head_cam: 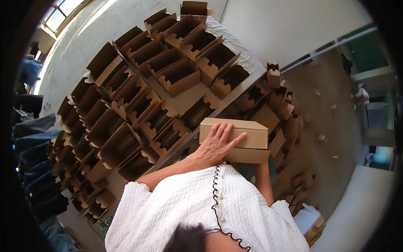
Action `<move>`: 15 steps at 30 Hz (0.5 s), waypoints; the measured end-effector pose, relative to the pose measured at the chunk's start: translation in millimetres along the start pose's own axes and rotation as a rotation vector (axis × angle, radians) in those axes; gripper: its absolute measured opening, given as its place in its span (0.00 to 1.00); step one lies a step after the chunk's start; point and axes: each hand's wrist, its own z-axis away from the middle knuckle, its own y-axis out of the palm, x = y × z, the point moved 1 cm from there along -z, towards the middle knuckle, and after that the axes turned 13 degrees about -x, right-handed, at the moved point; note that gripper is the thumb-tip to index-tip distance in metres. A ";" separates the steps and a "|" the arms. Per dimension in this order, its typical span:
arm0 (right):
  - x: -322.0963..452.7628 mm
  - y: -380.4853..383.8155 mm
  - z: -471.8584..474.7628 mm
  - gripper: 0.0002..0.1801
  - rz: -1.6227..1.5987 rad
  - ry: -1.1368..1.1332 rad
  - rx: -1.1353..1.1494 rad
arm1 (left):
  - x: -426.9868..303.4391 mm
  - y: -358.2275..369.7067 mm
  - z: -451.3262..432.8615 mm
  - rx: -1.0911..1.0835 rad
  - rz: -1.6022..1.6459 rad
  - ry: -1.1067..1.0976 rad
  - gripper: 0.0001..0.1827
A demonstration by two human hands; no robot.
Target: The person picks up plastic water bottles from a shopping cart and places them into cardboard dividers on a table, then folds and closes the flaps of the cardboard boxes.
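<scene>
A small brown cardboard box (248, 138) is close in front of my chest, its near flap or panel (250, 155) standing a little apart from the rest. Across the box lies my left hand (218, 143), fingers spread over its upper panel and thumb pointing right, holding it. My right forearm reaches up behind the box's near right corner; the right hand itself is hidden there. Just beyond the box runs the edge of a table (229, 98), on which open-topped cardboard boxes (179, 75) with notched edges stand in tight rows.
More cardboard boxes (264, 116) are heaped right of the table. Scraps and small white cylinders (322, 138) lie on the floor (318, 119). Folded dark and blue cloth (41, 151) is stacked at the far left. A white surface (362, 201) stands at lower right.
</scene>
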 end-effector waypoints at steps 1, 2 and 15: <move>10.0 7.8 -1.5 0.26 0.012 -0.010 0.001 | 6.8 4.2 -3.1 -0.060 0.079 -0.014 0.57; 18.1 15.3 -3.5 0.26 0.025 -0.019 0.002 | 12.8 6.6 -5.5 -0.092 0.095 -0.009 0.55; 16.6 191.9 -136.6 0.26 0.305 0.116 0.228 | 131.8 -55.0 -0.3 -0.182 -0.011 -0.420 0.65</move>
